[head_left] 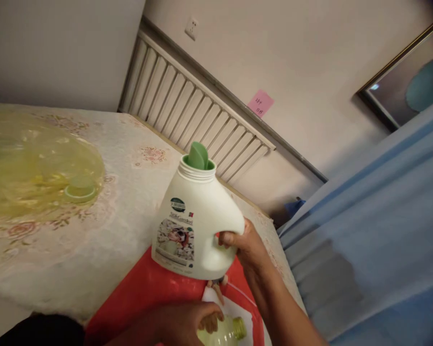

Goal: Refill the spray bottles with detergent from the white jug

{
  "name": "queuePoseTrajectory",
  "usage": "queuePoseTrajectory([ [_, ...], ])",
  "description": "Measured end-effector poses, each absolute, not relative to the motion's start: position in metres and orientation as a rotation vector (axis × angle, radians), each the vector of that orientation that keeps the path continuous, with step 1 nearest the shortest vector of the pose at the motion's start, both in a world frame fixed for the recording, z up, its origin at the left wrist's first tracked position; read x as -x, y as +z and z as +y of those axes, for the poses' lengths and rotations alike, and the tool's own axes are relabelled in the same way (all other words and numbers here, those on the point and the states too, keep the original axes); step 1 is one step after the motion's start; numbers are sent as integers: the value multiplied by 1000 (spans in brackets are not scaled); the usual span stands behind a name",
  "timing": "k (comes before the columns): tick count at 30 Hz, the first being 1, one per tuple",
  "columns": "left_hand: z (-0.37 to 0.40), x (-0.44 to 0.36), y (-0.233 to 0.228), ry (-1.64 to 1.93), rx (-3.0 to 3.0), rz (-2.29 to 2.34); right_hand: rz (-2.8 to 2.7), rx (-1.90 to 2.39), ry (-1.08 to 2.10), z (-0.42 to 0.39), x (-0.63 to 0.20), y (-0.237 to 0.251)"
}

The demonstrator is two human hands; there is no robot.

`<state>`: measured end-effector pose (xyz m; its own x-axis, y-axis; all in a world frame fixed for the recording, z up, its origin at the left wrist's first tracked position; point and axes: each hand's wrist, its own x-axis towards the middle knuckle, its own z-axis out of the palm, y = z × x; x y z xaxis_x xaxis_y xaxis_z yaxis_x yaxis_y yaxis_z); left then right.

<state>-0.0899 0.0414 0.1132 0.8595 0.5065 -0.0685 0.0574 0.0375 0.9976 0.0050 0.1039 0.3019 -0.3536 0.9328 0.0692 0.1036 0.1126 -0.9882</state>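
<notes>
My right hand (243,242) is wrapped through the handle of a pale green detergent jug (209,216). The jug has no cap, and its green pouring spout (197,156) shows in the neck. A printed picture label (176,240) faces me. Low in the view, my left hand (198,322) curls round a small clear bottle (220,334) with a yellow-green neck pointing right; part of that bottle is cut off by the lower edge. Beneath both hands lies a red sheet or bag (144,288) with a white printed patch.
A yellow translucent plastic bag (39,163) spreads over the flowered tablecloth (126,211) on the left, with a round green cap (80,190) at its edge. Behind the table are a white radiator (191,101) and a pink note (261,103). A blue curtain (375,230) hangs at right.
</notes>
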Motion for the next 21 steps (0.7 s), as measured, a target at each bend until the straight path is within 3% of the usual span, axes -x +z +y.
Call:
queuePoseTrajectory([
  [9, 46, 96, 115, 422, -1429, 472, -1560, 1172, 962, 54, -78, 384],
  [21, 63, 122, 130, 615, -1541, 603, -1435, 1595, 808, -21, -178, 369],
])
